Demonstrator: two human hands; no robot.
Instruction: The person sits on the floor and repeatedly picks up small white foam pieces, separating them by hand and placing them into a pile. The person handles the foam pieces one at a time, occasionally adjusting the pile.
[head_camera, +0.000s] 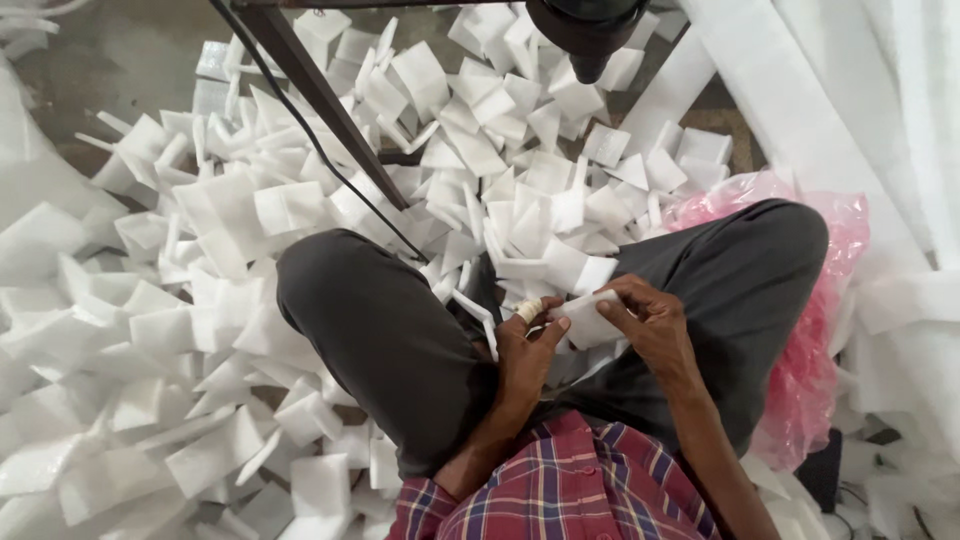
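While both your hands pinch the foam piece (590, 320), left (525, 352) and right (655, 325), it looks light and soft. Grip its edges gently; it likely creases.

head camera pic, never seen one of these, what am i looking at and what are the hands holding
The picture comes from a camera worn on a person's head, looking straight down at their own lap. There is no machine arm here, only two bare hands. The person sits with knees apart in dark grey trousers and a checked shirt.

The left hand and the right hand together hold one small white foam piece between the knees. A finger of the left hand is wrapped in pale tape.

All around on the floor lies a big heap of similar white foam pieces. A pink plastic bag sits beside the right leg. Dark metal bars and a thin black cable cross the top of the view.
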